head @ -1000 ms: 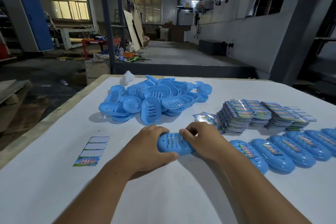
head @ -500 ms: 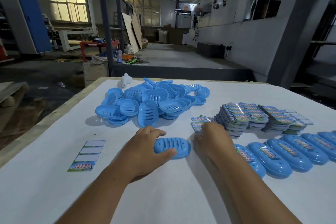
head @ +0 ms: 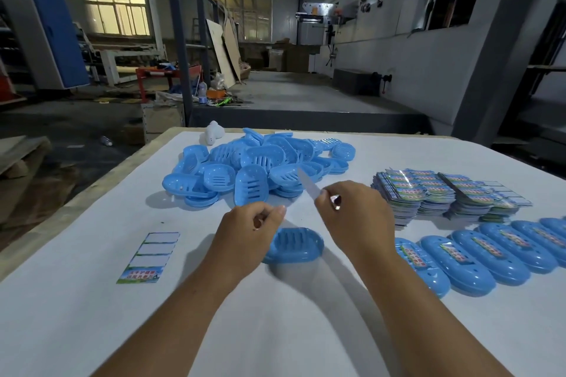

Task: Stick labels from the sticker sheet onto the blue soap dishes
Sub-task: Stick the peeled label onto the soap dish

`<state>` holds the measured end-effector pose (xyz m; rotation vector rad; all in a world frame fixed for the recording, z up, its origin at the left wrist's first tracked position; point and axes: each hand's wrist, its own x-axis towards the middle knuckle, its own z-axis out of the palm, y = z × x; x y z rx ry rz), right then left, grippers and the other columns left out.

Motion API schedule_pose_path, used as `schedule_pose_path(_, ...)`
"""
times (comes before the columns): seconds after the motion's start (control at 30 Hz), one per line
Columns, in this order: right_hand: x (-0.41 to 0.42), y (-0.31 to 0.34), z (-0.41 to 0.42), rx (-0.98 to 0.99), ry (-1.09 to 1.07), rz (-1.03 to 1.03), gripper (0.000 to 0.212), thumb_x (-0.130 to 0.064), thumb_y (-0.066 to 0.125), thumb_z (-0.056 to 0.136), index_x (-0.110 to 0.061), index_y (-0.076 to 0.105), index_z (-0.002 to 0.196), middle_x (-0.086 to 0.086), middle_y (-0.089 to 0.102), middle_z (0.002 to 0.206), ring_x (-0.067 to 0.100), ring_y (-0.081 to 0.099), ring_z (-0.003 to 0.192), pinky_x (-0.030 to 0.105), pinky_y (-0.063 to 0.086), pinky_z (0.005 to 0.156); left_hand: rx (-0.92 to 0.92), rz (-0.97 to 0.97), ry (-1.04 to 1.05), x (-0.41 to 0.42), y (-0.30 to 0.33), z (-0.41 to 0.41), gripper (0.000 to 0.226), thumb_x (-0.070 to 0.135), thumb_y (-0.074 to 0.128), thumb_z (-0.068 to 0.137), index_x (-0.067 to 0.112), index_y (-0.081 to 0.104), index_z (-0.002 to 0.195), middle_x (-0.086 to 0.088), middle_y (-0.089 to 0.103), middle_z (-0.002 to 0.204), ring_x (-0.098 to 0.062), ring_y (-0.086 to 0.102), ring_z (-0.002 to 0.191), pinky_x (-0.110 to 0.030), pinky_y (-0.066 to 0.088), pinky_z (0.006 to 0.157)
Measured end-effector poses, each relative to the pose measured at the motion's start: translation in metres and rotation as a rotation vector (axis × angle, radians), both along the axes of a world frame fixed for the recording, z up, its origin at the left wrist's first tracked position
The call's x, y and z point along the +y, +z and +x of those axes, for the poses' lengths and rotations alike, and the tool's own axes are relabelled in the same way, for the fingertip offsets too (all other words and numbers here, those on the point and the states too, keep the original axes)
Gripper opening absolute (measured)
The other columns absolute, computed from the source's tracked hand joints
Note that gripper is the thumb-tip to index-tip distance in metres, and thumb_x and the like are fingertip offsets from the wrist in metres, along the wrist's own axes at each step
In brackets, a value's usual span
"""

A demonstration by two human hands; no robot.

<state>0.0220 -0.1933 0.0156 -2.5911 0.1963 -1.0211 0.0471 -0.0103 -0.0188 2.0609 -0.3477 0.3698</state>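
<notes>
The white table [head: 306, 330] carries a heap of blue soap dishes [head: 257, 168] toward its far edge and labelled dishes [head: 477, 251] along the right edge. One slotted soap dish [head: 295, 245] lies mid-table, below both hands. The right hand [head: 355, 211] pinches a sticker sheet [head: 309, 185] (blurred); the left hand [head: 254, 223] is curled, contents unclear.
</notes>
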Motion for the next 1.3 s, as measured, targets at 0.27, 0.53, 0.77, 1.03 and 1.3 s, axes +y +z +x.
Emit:
schedule_pose_path(0.27,0.037,-0.014,-0.012,-0.028,0.450,-0.091,0.016,-0.026,0.060,0.089,-0.023,0.075,0.084,-0.008,0.071,0.084,0.019,0.061,0.083,0.040,0.052,0.070,0.168,-0.368,-0.012,-0.003,0.014,0.003,0.026,0.032,0.067,0.094,0.016,0.075,0.076,0.012,0.073,0.068,0.004,0.062,0.059,-0.009,0.044,0.058)
schedule_pose_path(0.53,0.036,-0.017,-0.006,-0.003,0.459,0.431,0.008,-0.031,0.073,0.088,-0.032,0.067,0.093,-0.016,0.064,0.096,0.002,0.062,0.086,0.015,0.048,0.067,0.192,-0.337,0.003,0.001,0.014,0.004,0.015,0.015,0.066,0.089,0.014,0.074,0.077,0.008,0.072,0.067,-0.008,0.067,0.062,-0.029,0.054,0.062)
schedule_pose_path(0.77,0.026,-0.006,-0.006,0.092,0.543,0.929,0.029,-0.007,0.068,0.090,-0.029,0.059,0.107,-0.004,0.074,0.075,0.005,0.064,0.062,0.017,0.049,0.053,0.275,-0.269,-0.145,0.000,0.011,-0.002,0.013,0.024,0.064,0.084,0.018,0.076,0.084,0.004,0.078,0.082,-0.013,0.076,0.076,-0.032,0.061,0.068)
schedule_pose_path(1.03,0.028,-0.009,-0.009,0.393,0.642,0.732,0.038,-0.027,0.064,0.071,-0.033,0.067,0.108,0.000,0.075,0.077,0.010,0.067,0.066,0.025,0.048,0.060,0.190,-0.514,-0.014,0.014,0.023,0.005,0.036,0.013,0.090,0.071,0.024,0.068,0.097,0.008,0.075,0.074,-0.007,0.072,0.065,-0.015,0.049,0.051)
schedule_pose_path(1.3,0.022,-0.008,-0.006,0.337,0.666,0.827,0.007,-0.024,0.072,0.091,-0.019,0.076,0.090,0.004,0.079,0.082,0.029,0.075,0.083,0.044,0.056,0.081,0.232,-0.463,-0.168,0.013,0.021,0.003,0.025,0.019,0.089,0.073,0.019,0.074,0.093,0.003,0.077,0.081,-0.007,0.073,0.071,-0.016,0.052,0.057)
